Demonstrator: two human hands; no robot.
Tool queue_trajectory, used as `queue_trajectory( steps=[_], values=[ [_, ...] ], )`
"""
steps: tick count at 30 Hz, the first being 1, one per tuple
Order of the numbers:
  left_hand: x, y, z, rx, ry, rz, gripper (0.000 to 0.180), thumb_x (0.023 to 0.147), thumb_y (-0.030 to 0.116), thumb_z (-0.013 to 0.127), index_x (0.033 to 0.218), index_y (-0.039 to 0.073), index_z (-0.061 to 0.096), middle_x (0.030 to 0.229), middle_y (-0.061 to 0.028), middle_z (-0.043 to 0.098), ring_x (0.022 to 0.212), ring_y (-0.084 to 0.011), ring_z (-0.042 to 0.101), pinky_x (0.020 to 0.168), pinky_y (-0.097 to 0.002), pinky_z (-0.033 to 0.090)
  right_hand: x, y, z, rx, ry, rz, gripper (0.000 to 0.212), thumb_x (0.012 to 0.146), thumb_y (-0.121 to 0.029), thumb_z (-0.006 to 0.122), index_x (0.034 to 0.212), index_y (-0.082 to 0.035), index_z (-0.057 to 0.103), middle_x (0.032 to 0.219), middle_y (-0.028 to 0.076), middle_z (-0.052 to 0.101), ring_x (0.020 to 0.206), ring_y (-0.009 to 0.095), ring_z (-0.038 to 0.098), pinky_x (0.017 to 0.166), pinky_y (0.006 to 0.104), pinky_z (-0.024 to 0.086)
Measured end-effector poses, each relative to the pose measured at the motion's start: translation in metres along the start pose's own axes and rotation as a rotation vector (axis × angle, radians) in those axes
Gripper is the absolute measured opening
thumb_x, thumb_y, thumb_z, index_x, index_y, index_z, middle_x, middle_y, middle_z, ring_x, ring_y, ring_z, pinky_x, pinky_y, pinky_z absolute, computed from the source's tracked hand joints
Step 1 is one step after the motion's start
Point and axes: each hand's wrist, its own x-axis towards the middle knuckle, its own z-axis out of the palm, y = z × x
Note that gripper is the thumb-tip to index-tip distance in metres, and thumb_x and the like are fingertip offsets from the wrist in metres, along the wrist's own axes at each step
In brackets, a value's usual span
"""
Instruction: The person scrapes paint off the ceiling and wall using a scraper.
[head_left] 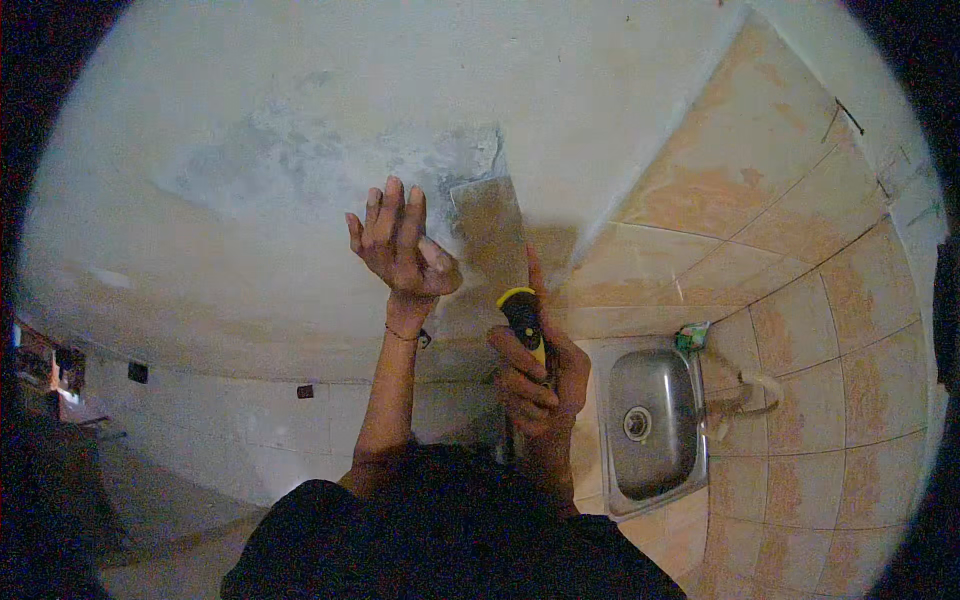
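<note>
My right hand (548, 375) is wrapped round the black and yellow handle of a wide putty knife (488, 235). Its flat blade points up and away, with the far edge at the peeling lower right border of a grey, rough patch (290, 165) on the pale wall (300, 60). One finger of that hand lies stretched along the side of the blade. To the left of the blade, my left hand (398, 245) is raised with spread fingers and holds nothing. A thin dark band circles its wrist. Whether it touches the wall I cannot tell.
On the right is a steel sink (655, 385) set in a counter, with a tap (755, 396) beside it and a small green packet (690, 336) at its corner. Orange-patterned tiles (790, 410) cover the right wall. Two small dark boxes (138, 372) sit low at left.
</note>
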Motion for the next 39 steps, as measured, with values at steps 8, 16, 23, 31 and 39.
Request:
queue_trajectory(
  steps=[8, 16, 23, 31, 39],
  values=[
    [0.000, 0.000, 0.000, 0.025, -0.021, -0.005, 0.046, 0.093, 0.028, 0.031, 0.121, 0.008, 0.062, 0.132, -0.0119, 0.055, 0.129, -0.0285, 0.043, 0.115, -0.0470, 0.014, 0.004, 0.002, 0.000, 0.018, -0.049, -0.035, 0.052, 0.103, -0.020, 0.029, 0.150, -0.035, 0.014, 0.070, 0.008, 0.036, 0.037, 0.007, 0.030, 0.026, 0.0190, 0.029],
    [-0.001, 0.000, -0.003, -0.002, -0.055, 0.014, 0.046, 0.093, 0.028, 0.032, 0.122, 0.009, 0.062, 0.132, -0.0118, 0.055, 0.129, -0.0281, 0.043, 0.115, -0.0468, 0.013, 0.002, 0.002, -0.003, 0.017, -0.018, -0.079, 0.051, 0.103, -0.019, 0.029, 0.150, -0.032, 0.016, 0.070, 0.009, 0.037, 0.038, 0.007, 0.033, 0.027, 0.0189, 0.031],
    [-0.007, -0.008, 0.001, -0.027, -0.048, 0.029, 0.044, 0.091, 0.023, 0.035, 0.123, 0.009, 0.061, 0.133, -0.0112, 0.054, 0.130, -0.0282, 0.042, 0.115, -0.0463, 0.012, 0.003, -0.001, -0.004, 0.073, 0.020, -0.049, 0.049, 0.103, -0.019, 0.028, 0.150, -0.031, 0.017, 0.070, 0.009, 0.037, 0.037, 0.008, 0.033, 0.028, 0.0195, 0.034],
    [-0.003, -0.002, -0.001, -0.043, -0.076, 0.027, 0.045, 0.090, 0.020, 0.034, 0.125, 0.008, 0.060, 0.133, -0.0113, 0.055, 0.130, -0.0278, 0.042, 0.115, -0.0464, 0.012, 0.001, -0.001, -0.003, 0.032, 0.014, -0.081, 0.048, 0.104, -0.020, 0.026, 0.150, -0.030, 0.019, 0.068, 0.008, 0.036, 0.036, 0.007, 0.032, 0.027, 0.0193, 0.034],
    [-0.002, -0.003, -0.008, -0.007, -0.145, 0.001, 0.043, 0.098, 0.032, 0.034, 0.124, 0.007, 0.058, 0.134, -0.0169, 0.052, 0.130, -0.0348, 0.042, 0.111, -0.0556, 0.014, 0.001, 0.005, 0.007, 0.003, 0.032, -0.086, 0.046, 0.104, -0.022, 0.026, 0.149, -0.032, 0.022, 0.068, 0.008, 0.036, 0.035, 0.007, 0.032, 0.026, 0.0178, 0.032]
  ],
)
